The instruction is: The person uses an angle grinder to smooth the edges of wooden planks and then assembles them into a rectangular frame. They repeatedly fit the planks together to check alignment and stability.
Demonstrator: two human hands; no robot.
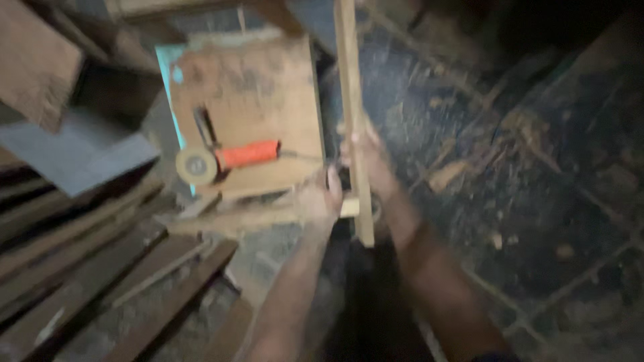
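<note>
Here a long, pale wooden strip (350, 100) runs from near to far past the right edge of a dusty wooden counter (268, 87), with open, debris-strewn floor (523, 188) to its right. The right hand (365, 161) is clamped on it; the left hand (318, 201) grips a blurred wood piece just left. An orange-handled grinder (225, 159) lies on the counter.

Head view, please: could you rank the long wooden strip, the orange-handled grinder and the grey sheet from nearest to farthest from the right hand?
1. Long wooden strip: upright in the middle, gripped by the right hand.
2. Orange-handled grinder: to the left, lying on the wooden board.
3. Grey sheet: farthest, at the left edge beside the stacked planks.
</note>
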